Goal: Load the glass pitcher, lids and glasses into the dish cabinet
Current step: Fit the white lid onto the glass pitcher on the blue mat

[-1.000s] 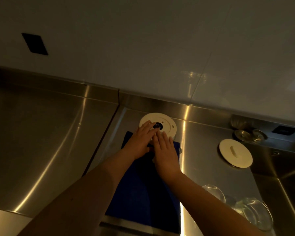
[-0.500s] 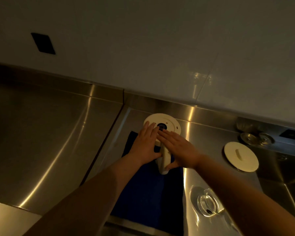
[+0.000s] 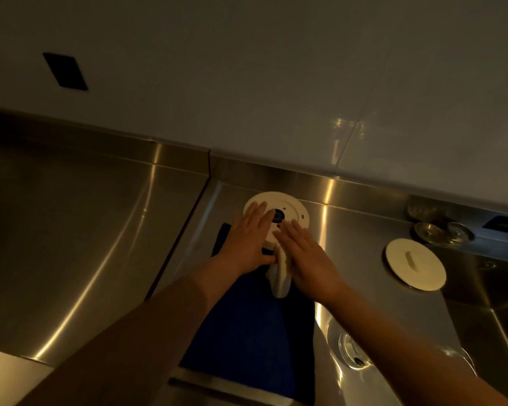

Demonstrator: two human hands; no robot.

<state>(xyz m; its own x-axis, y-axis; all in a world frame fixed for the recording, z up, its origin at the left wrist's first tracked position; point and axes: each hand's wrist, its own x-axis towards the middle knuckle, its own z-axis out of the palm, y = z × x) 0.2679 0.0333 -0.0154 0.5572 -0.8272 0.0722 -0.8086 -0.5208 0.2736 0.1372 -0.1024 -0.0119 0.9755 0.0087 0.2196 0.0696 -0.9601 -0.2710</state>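
Dim light, steel counter (image 3: pixel 85 230) against a pale wall. A white pitcher (image 3: pixel 279 218) sat upside down at the far end of a dark blue cloth (image 3: pixel 247 326), its round base facing up with a black ringed centre. Its white handle (image 3: pixel 280 276) pointed toward the person, down between the two hands.

Left hand (image 3: pixel 247 238) lay flat on the left half of the upturned base, fingers straight and together, fingertips reaching almost to the black centre; thumb ran along the near edge toward the handle. It held nothing in a curl.

Right hand (image 3: pixel 308 256) lay on the right near part of the base, fingers straight and slightly spread, palm just beside the handle on its right side. Whether the thumb hooked under the handle could not be told; it was hidden.

The two hands nearly met over the handle root.

A white lid (image 3: pixel 415 263) with a small raised grip lay flat on the counter well to the right of the hands. Two small glasses (image 3: pixel 440 231) stood beyond it by the back ledge. Another clear glass (image 3: pixel 349 350) lay on the counter under the right forearm, just right of the cloth.
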